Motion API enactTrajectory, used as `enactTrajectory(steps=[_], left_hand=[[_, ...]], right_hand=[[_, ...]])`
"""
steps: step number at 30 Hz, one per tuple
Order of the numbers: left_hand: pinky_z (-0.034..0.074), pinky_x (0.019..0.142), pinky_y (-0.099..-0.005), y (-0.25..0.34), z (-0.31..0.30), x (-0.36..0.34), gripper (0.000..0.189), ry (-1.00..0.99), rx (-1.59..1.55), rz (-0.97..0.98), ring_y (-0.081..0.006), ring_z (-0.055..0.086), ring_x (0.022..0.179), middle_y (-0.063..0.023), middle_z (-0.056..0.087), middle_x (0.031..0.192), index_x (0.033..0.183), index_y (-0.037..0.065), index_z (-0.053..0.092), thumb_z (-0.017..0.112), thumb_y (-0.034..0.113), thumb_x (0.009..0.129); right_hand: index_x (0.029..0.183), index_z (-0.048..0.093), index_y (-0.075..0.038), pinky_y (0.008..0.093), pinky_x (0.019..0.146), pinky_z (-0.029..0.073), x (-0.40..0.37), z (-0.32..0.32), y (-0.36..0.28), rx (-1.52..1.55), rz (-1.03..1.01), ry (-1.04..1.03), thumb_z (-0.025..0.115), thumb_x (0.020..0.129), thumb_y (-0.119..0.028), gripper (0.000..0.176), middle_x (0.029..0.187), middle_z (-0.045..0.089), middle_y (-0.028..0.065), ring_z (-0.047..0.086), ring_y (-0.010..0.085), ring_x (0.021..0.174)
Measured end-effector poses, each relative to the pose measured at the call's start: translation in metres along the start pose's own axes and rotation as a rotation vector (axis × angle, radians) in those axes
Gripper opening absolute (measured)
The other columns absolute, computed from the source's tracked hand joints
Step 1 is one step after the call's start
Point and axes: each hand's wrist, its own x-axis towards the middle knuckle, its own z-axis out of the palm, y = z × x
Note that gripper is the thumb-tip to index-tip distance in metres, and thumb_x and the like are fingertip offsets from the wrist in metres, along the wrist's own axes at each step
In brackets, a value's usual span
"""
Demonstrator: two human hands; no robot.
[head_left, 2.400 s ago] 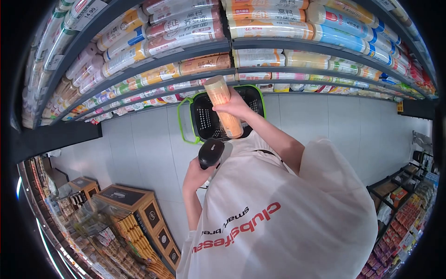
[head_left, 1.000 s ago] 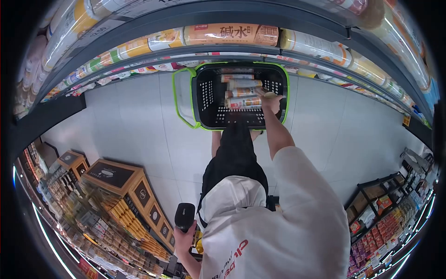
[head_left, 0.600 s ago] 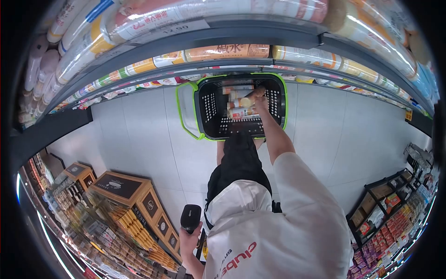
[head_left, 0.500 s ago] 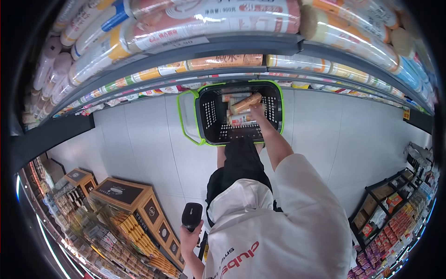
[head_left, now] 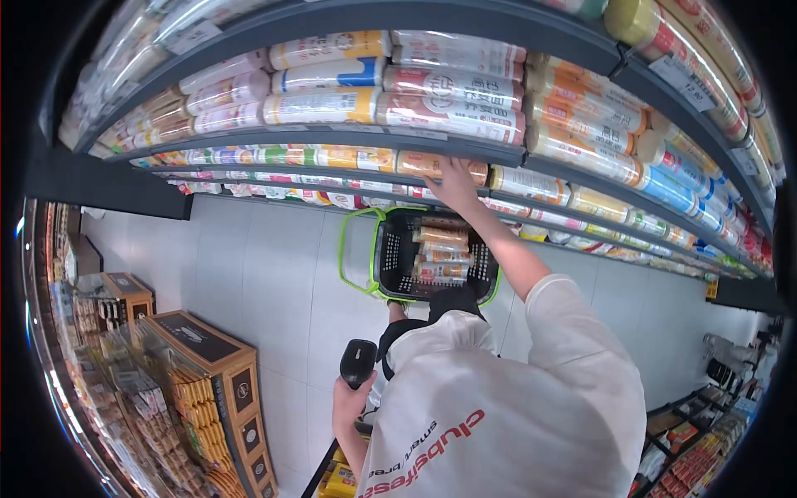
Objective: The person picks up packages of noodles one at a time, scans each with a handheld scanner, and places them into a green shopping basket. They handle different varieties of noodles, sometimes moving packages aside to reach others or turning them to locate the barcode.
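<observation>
Reaching forward, right hand half-open over an orange pack, left hand closed around a black device.

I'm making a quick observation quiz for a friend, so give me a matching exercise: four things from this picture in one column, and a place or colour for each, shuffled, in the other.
Things:
1. Handheld device
2. Basket handle
3. Right hand
4. Shirt

Places and colours:
A. At an orange pack
B. White, with lettering
C. In the left hand
D. Bright green

Right pairs: 1-C, 2-D, 3-A, 4-B
</observation>
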Motion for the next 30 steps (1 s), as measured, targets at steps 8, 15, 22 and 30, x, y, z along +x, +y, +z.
enactTrajectory(steps=[8, 15, 22, 30], left_hand=[[0.043, 0.050, -0.0295, -0.038, -0.002, -0.014, 0.032, 0.126, -0.060, 0.013, -0.0089, 0.054, 0.052, -0.0009, 0.060, 0.059, 0.076, 0.000, 0.066, 0.079, 0.029, 0.079], [0.047, 0.054, -0.0294, -0.063, -0.025, -0.026, 0.029, 0.213, -0.226, -0.036, -0.0106, 0.059, 0.056, -0.0034, 0.064, 0.063, 0.082, 0.000, 0.069, 0.079, 0.028, 0.079], [0.047, 0.054, -0.0290, -0.049, -0.043, -0.003, 0.030, 0.168, -0.164, -0.021, -0.0104, 0.059, 0.056, -0.0038, 0.063, 0.063, 0.082, -0.001, 0.069, 0.079, 0.027, 0.079], [0.047, 0.054, -0.0288, -0.012, -0.042, 0.014, 0.029, 0.111, -0.124, 0.064, -0.0105, 0.058, 0.056, -0.0037, 0.063, 0.063, 0.084, -0.002, 0.069, 0.079, 0.025, 0.080]], right_hand=[[0.137, 0.050, -0.006, 0.0467, 0.107, 0.040, 0.120, 0.115, -0.018, -0.220, -0.017, -0.327, 0.066, 0.086, -0.039, 0.063, 0.137, 0.052, 0.0239, 0.048, 0.0414, 0.128], [0.138, 0.050, -0.007, 0.0466, 0.107, 0.040, 0.171, 0.135, -0.029, -0.326, 0.071, -0.240, 0.067, 0.084, -0.039, 0.065, 0.138, 0.052, 0.0233, 0.048, 0.0407, 0.128], [0.138, 0.050, -0.007, 0.0465, 0.107, 0.040, 0.163, 0.126, -0.025, -0.240, 0.120, -0.249, 0.068, 0.082, -0.040, 0.067, 0.138, 0.052, 0.0228, 0.048, 0.0399, 0.129], [0.139, 0.050, -0.009, 0.0440, 0.107, 0.040, 0.092, 0.044, -0.064, -0.067, 0.254, -0.512, 0.073, 0.076, -0.043, 0.076, 0.140, 0.051, 0.0202, 0.049, 0.0335, 0.130]])
